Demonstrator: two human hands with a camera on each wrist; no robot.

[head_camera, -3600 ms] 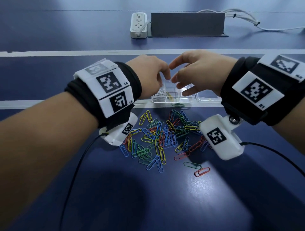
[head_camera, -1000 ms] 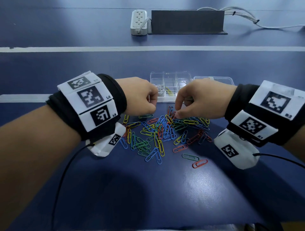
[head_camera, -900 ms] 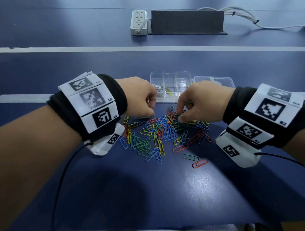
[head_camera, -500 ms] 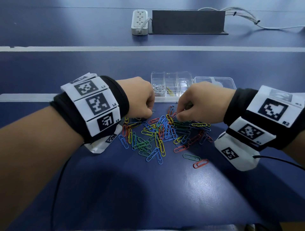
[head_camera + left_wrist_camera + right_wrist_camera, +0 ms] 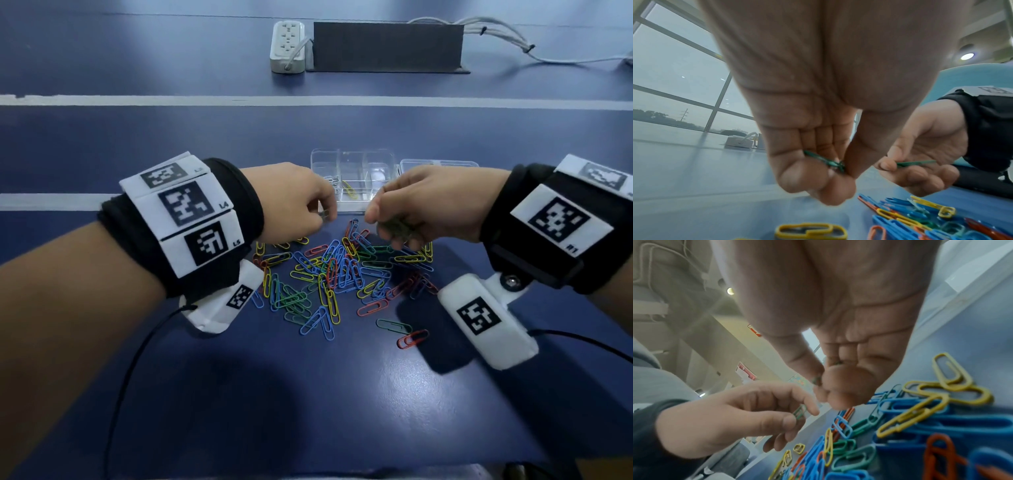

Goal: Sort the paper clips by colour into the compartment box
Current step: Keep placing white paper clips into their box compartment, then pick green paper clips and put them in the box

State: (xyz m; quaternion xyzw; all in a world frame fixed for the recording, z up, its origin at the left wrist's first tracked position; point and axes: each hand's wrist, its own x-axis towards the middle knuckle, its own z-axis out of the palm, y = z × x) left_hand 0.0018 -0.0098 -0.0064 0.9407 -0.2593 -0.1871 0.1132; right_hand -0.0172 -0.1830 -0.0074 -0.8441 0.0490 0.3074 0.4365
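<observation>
Each hand pinches a green clip: left hand (image 5: 294, 202) holds green clip (image 5: 826, 161), right hand (image 5: 424, 209) another green clip (image 5: 914, 162). Beyond both hands sits the compartment box (image 5: 352, 171); carry both low and release into one shared compartment.

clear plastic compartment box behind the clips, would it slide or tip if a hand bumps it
The clear plastic compartment box looks thin-walled and holds only a few clips, so it is probably light and would likely slide on the smooth blue table. Being low and wide, it seems unlikely to tip.
</observation>
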